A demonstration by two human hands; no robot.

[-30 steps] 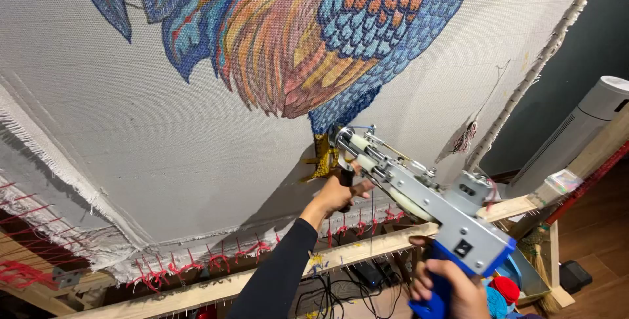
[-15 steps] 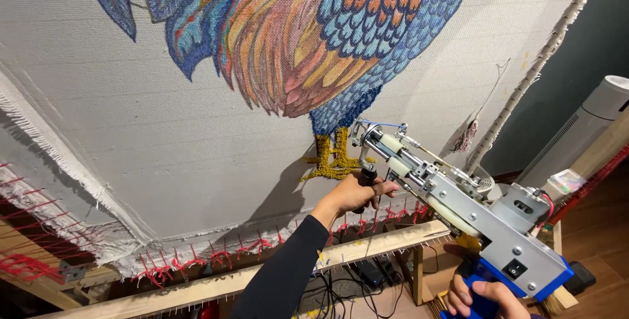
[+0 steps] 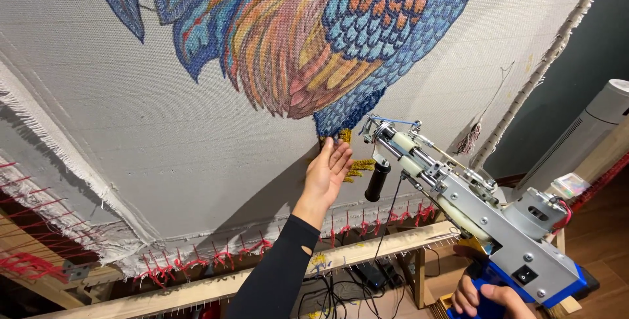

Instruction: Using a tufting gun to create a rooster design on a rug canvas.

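Here, one tufting gun [image 3: 472, 207], one rooster cloth [image 3: 196, 129], two hands.

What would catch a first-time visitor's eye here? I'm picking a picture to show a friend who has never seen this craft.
First, the big colourful rooster tufted across the upper middle of the pale cloth stretched on a wooden frame. Next, the grey and blue tufting gun at lower right, gripped at its blue handle by the right hand. The left hand lies open on the cloth by the bird's yellow foot.
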